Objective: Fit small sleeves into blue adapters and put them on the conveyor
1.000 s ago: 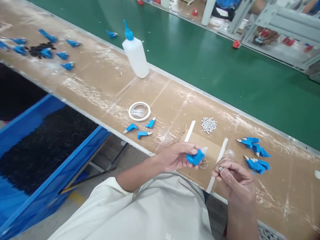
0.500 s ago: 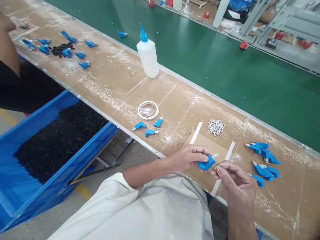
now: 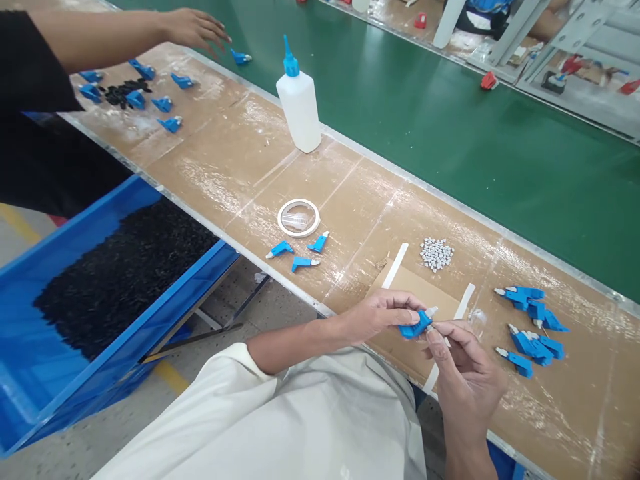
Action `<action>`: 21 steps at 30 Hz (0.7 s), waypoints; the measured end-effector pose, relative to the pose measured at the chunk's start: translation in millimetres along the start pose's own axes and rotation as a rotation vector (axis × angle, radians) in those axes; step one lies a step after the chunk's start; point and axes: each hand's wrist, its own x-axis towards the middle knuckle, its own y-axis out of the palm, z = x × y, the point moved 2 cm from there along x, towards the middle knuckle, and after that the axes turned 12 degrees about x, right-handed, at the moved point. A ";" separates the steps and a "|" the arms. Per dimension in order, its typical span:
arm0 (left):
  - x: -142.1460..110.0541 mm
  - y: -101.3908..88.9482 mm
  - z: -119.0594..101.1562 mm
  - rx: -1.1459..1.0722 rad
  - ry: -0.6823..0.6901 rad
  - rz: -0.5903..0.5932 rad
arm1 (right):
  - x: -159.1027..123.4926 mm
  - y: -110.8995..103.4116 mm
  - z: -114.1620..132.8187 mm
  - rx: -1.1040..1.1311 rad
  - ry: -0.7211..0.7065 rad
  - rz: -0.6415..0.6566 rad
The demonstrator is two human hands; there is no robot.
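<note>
My left hand (image 3: 390, 316) is closed on a small blue plastic part (image 3: 417, 325) with a whitish tip pointing up and right. My right hand (image 3: 463, 360) pinches thumb and forefinger together against the right side of that part. The small grey piece it held a moment ago is mostly hidden between the fingertips. Beyond the hands lies a heap of small grey pieces (image 3: 437, 255). Several similar blue parts (image 3: 537, 347) lie to the right of my right hand, and three more blue parts (image 3: 302, 263) rest farther left.
A roll of white tape (image 3: 299, 218) lies on the brown bench, with a white squeeze bottle (image 3: 300, 110) behind it. A green conveyor belt (image 3: 400, 120) runs along the far side. At left stands a blue bin (image 3: 117, 190) of black pieces. A co-worker's arm (image 3: 115, 37) reaches across.
My right hand has moved slightly up and left, bringing its pinched fingertips against the blue part. The co-worker's arm has stretched out over the bench toward a blue part on the belt.
</note>
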 end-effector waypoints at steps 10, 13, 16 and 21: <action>-6.2 0.6 -9.3 0.146 0.108 -0.055 | 2.3 0.0 -1.6 0.018 -0.004 -0.048; -8.1 1.3 -9.9 0.146 0.108 -0.039 | 1.6 -1.4 -2.3 0.051 0.005 -0.070; -8.0 1.3 -9.3 0.138 0.118 -0.026 | 1.1 -1.5 -2.9 0.062 0.001 -0.045; -7.0 1.3 -7.8 0.138 0.117 -0.033 | 0.1 0.4 -1.7 0.080 0.024 -0.030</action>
